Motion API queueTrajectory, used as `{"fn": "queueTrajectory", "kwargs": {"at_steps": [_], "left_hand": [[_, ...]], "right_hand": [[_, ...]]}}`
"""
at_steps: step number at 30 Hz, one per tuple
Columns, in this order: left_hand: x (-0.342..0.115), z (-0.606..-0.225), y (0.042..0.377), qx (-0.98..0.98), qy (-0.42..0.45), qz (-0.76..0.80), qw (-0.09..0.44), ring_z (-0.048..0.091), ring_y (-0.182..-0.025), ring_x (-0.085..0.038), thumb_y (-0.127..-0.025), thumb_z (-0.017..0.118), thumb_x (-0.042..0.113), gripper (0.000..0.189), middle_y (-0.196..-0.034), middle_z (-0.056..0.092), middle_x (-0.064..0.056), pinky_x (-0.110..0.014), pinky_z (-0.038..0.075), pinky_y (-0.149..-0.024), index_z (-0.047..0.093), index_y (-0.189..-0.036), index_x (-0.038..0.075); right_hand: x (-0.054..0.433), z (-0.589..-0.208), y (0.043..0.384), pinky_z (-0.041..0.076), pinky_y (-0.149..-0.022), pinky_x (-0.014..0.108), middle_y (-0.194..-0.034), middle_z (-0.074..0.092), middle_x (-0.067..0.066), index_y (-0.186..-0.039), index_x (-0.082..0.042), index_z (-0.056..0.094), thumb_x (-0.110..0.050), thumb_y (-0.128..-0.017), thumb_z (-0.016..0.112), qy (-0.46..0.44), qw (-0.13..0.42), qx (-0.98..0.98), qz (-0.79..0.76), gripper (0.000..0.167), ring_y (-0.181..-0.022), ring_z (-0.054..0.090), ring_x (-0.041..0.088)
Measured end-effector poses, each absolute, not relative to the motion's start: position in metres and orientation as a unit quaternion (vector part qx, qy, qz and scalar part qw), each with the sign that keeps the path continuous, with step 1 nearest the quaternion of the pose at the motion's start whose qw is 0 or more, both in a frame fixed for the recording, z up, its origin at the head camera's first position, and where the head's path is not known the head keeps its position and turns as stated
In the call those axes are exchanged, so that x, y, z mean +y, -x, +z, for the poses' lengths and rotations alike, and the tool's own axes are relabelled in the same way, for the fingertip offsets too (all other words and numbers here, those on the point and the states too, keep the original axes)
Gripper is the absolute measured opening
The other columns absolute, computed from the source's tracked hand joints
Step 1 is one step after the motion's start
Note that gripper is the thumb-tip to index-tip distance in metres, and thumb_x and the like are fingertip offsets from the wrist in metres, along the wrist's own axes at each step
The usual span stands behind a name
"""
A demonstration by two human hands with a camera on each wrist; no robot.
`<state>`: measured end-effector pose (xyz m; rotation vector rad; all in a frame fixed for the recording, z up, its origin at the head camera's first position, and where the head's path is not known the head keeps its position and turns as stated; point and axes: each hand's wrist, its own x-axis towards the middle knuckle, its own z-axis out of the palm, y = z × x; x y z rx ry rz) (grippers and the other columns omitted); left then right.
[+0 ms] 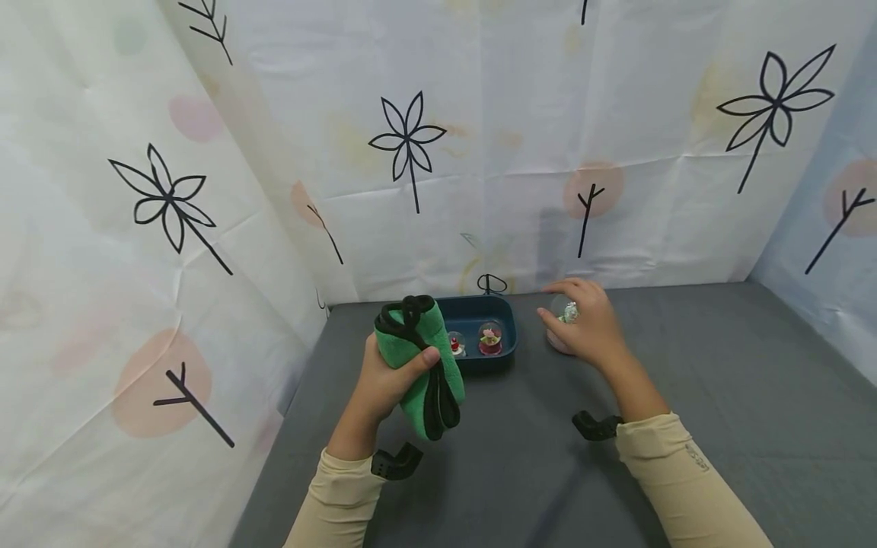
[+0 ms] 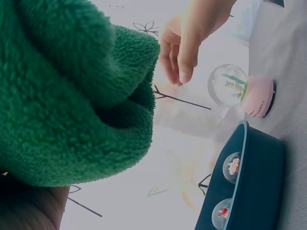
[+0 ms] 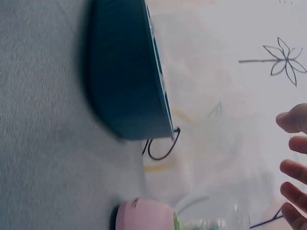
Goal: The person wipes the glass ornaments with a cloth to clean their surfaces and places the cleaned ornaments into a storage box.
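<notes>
In my left hand (image 1: 380, 384) I grip a folded green towel (image 1: 438, 331) with black edging, the thumb pressed across its front. Its fluffy pile fills much of the left wrist view. My right hand (image 1: 591, 327) hovers above and beside a snow globe (image 2: 240, 88) with a pink base. The fingers are spread and gently bent, and the left wrist view shows a gap between them and the glass. Within the clear ball are green and white shapes. That globe stands upright on the table, partly hidden by the right hand in the head view.
A dark blue tray (image 1: 483, 364) lies between the hands near the back curtain (image 1: 493, 190). Two small globes (image 1: 490, 340) show inside it; the towel may cover more. The grey table (image 1: 507, 472) extends toward me. Black bands (image 1: 397, 462) sit at both wrists.
</notes>
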<state>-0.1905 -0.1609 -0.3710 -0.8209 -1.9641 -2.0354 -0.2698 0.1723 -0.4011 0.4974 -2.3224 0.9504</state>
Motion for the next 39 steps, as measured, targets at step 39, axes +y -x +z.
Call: {"fn": "queueTrajectory", "kwargs": {"at_steps": [39], "left_hand": [[-0.159,-0.371,0.191,-0.678,0.264,-0.68,0.088,0.077,-0.082,-0.018,-0.094,0.084,0.025,0.041,-0.095,0.075,0.0,-0.037,0.066,-0.075,0.066,-0.115,-0.005]], "right_hand": [[0.204,-0.435,0.28,0.039,-0.112,0.073,-0.157,0.047,0.027,-0.156,-0.004,0.049,-0.03,-0.089,0.087,-0.065,0.209,-0.888,0.405,0.081,-0.144,0.044,0.051]]}}
